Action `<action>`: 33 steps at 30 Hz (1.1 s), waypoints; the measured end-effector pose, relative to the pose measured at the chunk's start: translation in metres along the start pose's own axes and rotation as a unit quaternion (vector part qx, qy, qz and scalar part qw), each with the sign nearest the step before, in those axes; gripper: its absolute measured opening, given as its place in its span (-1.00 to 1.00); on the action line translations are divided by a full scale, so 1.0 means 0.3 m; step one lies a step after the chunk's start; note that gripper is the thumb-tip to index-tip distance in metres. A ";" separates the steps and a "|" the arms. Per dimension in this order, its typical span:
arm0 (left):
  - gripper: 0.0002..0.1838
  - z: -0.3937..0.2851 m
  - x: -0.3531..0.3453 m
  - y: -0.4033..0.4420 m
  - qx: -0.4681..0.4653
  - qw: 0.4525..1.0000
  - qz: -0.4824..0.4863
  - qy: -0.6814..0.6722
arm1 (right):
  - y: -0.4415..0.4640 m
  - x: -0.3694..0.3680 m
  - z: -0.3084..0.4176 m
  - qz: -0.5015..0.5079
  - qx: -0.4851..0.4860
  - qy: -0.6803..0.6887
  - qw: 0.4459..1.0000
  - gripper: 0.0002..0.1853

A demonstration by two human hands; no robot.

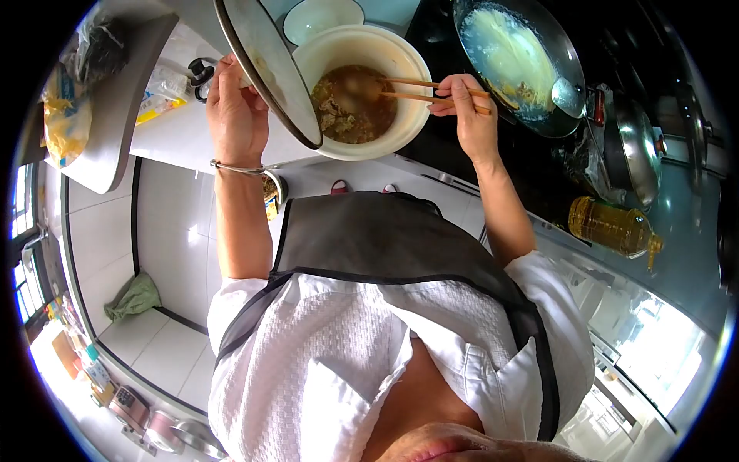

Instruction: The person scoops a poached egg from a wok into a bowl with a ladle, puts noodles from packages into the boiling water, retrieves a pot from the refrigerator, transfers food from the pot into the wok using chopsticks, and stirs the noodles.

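Note:
My left hand [237, 115] is closed on a glass lid [277, 85] with a dark rim, tilted steeply at the pot's left side. Some of its fingers are hidden behind the glass. A white pot [416, 85] holds brown broth [354, 104] with pieces of food in it. Wooden chopsticks [419, 97] are gripped in my right hand [466, 108], which is over the pot's right rim. Their tips reach into the pot, at the broth. A pale round dish [323, 17] is just behind the pot.
Right of the pot, a wok [571, 58] with pale liquid and a ladle [568, 96] sits on the black stove. Farther right are a metal lid [637, 150] and an oil bottle [612, 227]. Plastic packages [163, 88] lie at left, near a shelf corner [115, 173].

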State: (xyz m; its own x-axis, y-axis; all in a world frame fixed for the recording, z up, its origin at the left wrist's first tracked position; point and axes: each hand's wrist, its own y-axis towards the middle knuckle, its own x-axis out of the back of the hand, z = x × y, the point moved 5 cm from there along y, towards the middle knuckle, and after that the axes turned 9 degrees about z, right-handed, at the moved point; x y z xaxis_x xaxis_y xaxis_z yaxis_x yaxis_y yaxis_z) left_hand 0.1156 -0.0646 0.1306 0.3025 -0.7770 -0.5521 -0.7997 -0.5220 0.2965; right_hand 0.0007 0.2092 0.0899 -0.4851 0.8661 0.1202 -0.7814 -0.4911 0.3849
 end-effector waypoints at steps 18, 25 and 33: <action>-0.86 0.001 -0.019 -0.001 0.000 1.000 -0.007 -0.001 | -0.009 0.063 -0.119 -0.052 -0.050 0.144 0.987 -0.67; -0.86 -0.007 -0.018 0.025 0.000 1.000 0.018 -0.008 | -0.033 0.067 -0.152 -0.086 -0.066 0.264 0.958 -0.66; -0.84 0.055 -0.058 0.046 0.021 0.998 0.044 0.027 | -0.033 0.095 0.055 0.026 0.004 0.164 0.986 -0.67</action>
State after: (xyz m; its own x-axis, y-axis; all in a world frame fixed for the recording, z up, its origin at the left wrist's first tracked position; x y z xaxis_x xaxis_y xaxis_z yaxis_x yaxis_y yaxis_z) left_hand 0.0907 -0.0525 0.1315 0.2568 -0.8377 -0.4820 -0.8456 -0.4362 0.3077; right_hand 0.0010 0.2402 0.1046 -0.6263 0.7626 -0.1617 -0.7498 -0.5324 0.3930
